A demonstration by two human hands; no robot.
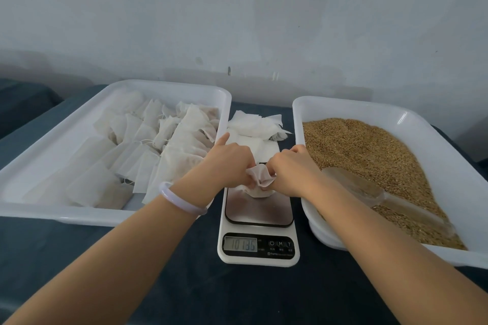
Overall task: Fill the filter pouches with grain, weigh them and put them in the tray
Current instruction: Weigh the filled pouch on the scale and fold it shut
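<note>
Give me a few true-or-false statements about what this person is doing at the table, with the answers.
1. The left hand and the right hand both grip one white pouch over the scale. True.
2. A clear scoop lies in the grain. True.
3. The grain fills the left tray. False: it fills the right tray; the left tray holds pouches.
4. The scale's display is blank. False: it shows digits, too blurred to read surely.
5. The bracelet sits on the right wrist. False: it is on the left wrist.
</note>
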